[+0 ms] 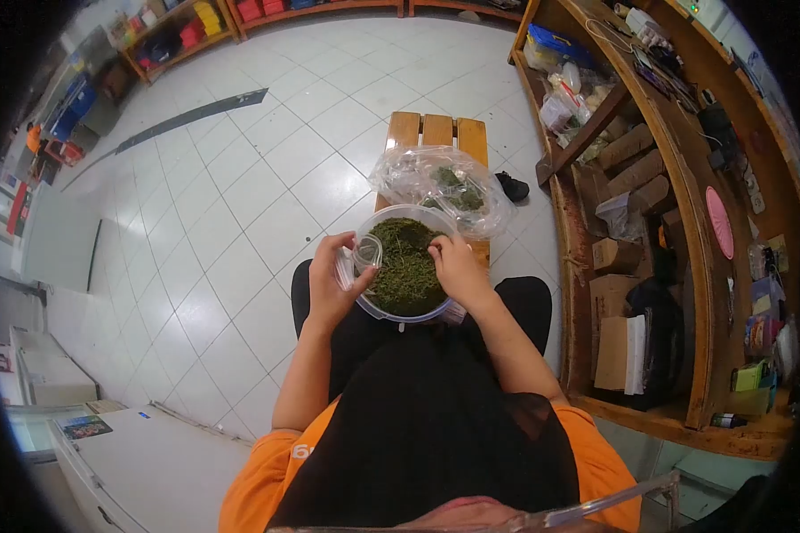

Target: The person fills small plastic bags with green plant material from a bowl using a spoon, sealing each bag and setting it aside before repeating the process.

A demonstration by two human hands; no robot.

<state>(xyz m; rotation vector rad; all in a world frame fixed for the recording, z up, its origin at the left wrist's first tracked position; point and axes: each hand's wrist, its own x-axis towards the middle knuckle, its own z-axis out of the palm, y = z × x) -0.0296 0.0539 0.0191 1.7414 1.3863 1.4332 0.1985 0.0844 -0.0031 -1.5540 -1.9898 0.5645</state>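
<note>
The plant material (406,280) is green, the sleeves (256,480) are orange, and the floor (231,213) is white with a dark-lined grid.

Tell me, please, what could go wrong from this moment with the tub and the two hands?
1. The left hand holds a clear plastic cup over the side of the round tub; if it slips, it could drop onto the green, moss-like material.
2. The right hand reaches into that loose material, so bits might scatter over the rim.
3. The tub sits close to the person's knees; a bump could tip it.
</note>
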